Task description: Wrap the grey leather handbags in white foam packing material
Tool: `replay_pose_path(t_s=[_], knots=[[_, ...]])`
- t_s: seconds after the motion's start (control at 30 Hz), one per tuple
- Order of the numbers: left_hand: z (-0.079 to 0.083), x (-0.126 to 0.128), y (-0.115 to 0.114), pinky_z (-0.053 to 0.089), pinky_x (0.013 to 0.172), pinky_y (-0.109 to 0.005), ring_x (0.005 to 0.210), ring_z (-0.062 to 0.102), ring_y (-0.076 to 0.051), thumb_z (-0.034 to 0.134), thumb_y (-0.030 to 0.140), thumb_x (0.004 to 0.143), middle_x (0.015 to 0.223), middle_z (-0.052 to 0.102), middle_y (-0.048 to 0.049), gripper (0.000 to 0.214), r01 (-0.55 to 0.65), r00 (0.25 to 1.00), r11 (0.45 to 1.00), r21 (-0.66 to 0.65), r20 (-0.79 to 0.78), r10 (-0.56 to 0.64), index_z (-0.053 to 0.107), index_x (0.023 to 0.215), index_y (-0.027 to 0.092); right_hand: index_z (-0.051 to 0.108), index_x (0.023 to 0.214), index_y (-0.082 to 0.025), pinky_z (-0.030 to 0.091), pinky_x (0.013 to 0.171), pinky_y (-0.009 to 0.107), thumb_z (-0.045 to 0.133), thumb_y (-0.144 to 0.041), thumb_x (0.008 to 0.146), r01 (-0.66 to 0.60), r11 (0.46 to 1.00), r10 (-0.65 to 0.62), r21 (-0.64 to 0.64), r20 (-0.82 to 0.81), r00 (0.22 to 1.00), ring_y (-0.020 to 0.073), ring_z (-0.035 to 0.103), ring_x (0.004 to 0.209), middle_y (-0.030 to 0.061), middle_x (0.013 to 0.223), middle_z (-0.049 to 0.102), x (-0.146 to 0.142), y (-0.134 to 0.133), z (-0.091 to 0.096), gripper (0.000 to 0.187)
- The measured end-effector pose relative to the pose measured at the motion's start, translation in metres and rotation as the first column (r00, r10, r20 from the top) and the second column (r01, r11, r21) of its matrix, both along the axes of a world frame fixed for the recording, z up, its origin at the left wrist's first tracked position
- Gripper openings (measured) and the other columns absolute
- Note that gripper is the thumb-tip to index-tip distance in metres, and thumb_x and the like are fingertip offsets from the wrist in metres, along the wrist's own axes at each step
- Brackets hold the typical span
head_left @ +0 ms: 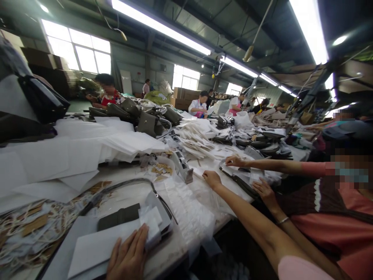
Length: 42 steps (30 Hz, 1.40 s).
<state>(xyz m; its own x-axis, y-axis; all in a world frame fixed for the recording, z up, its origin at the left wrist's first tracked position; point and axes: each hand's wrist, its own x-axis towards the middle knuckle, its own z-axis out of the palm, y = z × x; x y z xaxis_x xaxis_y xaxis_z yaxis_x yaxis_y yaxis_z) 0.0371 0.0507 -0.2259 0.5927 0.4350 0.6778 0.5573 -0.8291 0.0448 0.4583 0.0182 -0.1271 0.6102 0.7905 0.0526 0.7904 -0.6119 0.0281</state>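
Note:
My left hand [129, 252] lies with its fingers stretched out over a white sheet or board [99, 247]. That sheet rests on a dark olive bag [119, 217], which has a long dark strap [116, 186] looped above it. Clear film and small white pieces [152, 217] sit beside my fingertips. My right hand [212, 179] is stretched forward over the table, its fingers curled together near white sheets and a tape dispenser [183, 167]. What those fingers hold, if anything, is too small to make out.
White sheets [37, 159] are stacked at left, above a heap of tags and cords [29, 225]. Plastic bags [186, 210] lie mid-table. A co-worker's hands [265, 190] handle a dark bag [239, 181] at right. Olive bags [147, 124] and a white pile [195, 138] stand farther back.

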Motion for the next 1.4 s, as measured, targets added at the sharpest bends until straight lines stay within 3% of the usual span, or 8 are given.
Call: replay_pose_path(t_s=[0.2, 0.33, 0.4, 0.57, 0.7, 0.83, 1.07, 1.4], knots=[[-0.001, 0.000, -0.002, 0.014, 0.121, -0.046, 0.116, 0.057, -0.025, 0.041, 0.009, 0.092, 0.133, 0.064, -0.0034, 0.068, 0.010, 1.000, 1.000, -0.006, 0.024, -0.010, 0.023, 0.156, 0.022, 0.072, 0.104, -0.020, 0.038, 0.065, 0.026, 0.046, -0.032, 0.103, -0.212, 0.977, 0.209, -0.004, 0.179, 0.961, 0.0216, 0.067, 0.087, 0.0104, 0.102, 0.072, -0.003, -0.035, 0.030, 0.028], [0.001, -0.001, -0.006, 0.016, 0.121, -0.048, 0.120, 0.055, -0.025, 0.040, 0.011, 0.093, 0.139, 0.060, -0.0030, 0.064, 0.001, 1.000, 0.998, -0.064, 0.009, 0.000, 0.029, 0.155, 0.021, 0.072, 0.103, -0.022, 0.036, 0.067, 0.025, 0.047, -0.029, 0.103, -0.436, 0.898, 0.440, -0.065, 0.194, 0.877, 0.0190, 0.065, 0.086, 0.0077, 0.097, 0.072, -0.021, -0.047, 0.053, 0.026], [0.004, -0.001, -0.008, 0.017, 0.120, -0.047, 0.121, 0.054, -0.025, 0.040, 0.011, 0.094, 0.141, 0.058, -0.0033, 0.059, -0.012, 1.000, 0.996, -0.088, -0.011, 0.011, 0.035, 0.152, 0.019, 0.072, 0.103, -0.023, 0.036, 0.067, 0.025, 0.047, -0.029, 0.103, -0.598, 0.799, 0.600, -0.070, 0.176, 0.781, 0.0169, 0.064, 0.084, 0.0060, 0.096, 0.072, -0.037, -0.048, 0.063, 0.025], [0.015, 0.001, -0.016, 0.023, 0.118, -0.047, 0.122, 0.054, -0.024, 0.041, 0.010, 0.095, 0.141, 0.058, -0.0027, 0.047, -0.072, 0.996, 0.986, -0.151, -0.064, 0.063, 0.052, 0.140, 0.017, 0.069, 0.089, -0.019, 0.031, 0.062, 0.027, 0.048, -0.035, 0.102, -0.896, 0.443, 0.892, 0.007, 0.096, 0.442, 0.0145, 0.057, 0.067, 0.0039, 0.076, 0.066, -0.098, -0.034, 0.087, 0.029], [0.023, 0.005, -0.020, 0.030, 0.115, -0.047, 0.122, 0.056, -0.024, 0.044, 0.011, 0.096, 0.139, 0.060, -0.0022, 0.043, -0.122, 0.992, 0.963, -0.239, -0.044, 0.114, 0.057, 0.136, 0.021, 0.066, 0.079, -0.019, 0.025, 0.055, 0.028, 0.056, -0.039, 0.098, -0.948, 0.317, 0.948, 0.025, -0.052, 0.315, 0.0122, 0.053, 0.059, 0.0011, 0.069, 0.063, -0.147, -0.003, 0.101, 0.030], [0.026, 0.007, -0.021, 0.032, 0.115, -0.048, 0.121, 0.058, -0.023, 0.043, 0.010, 0.096, 0.137, 0.061, -0.0037, 0.044, -0.129, 0.992, 0.961, -0.243, -0.024, 0.127, 0.058, 0.135, 0.022, 0.066, 0.074, -0.020, 0.022, 0.053, 0.027, 0.065, -0.041, 0.091, -0.972, 0.229, 0.954, -0.043, -0.187, 0.233, 0.0124, 0.056, 0.060, 0.0002, 0.071, 0.068, -0.179, 0.043, 0.100, 0.028], [0.027, 0.005, -0.020, 0.036, 0.114, -0.049, 0.121, 0.058, -0.022, 0.038, 0.008, 0.098, 0.138, 0.061, -0.0024, 0.043, -0.125, 0.992, 0.965, -0.230, -0.035, 0.120, 0.058, 0.134, 0.022, 0.072, 0.079, -0.023, 0.028, 0.058, 0.027, 0.069, -0.048, 0.088, -0.959, 0.128, 0.936, -0.253, -0.290, 0.201, 0.0170, 0.062, 0.068, 0.0013, 0.075, 0.072, -0.205, 0.113, 0.071, 0.027], [0.022, 0.005, -0.020, 0.025, 0.119, -0.047, 0.123, 0.055, -0.022, 0.030, 0.014, 0.103, 0.140, 0.059, 0.0000, 0.042, -0.109, 0.993, 0.962, -0.251, 0.005, 0.114, 0.059, 0.133, 0.021, 0.075, 0.082, -0.025, 0.025, 0.055, 0.027, 0.074, -0.050, 0.082, -0.904, 0.036, 0.925, -0.427, -0.328, 0.192, 0.0186, 0.063, 0.069, 0.0026, 0.075, 0.073, -0.228, 0.148, 0.048, 0.025]])
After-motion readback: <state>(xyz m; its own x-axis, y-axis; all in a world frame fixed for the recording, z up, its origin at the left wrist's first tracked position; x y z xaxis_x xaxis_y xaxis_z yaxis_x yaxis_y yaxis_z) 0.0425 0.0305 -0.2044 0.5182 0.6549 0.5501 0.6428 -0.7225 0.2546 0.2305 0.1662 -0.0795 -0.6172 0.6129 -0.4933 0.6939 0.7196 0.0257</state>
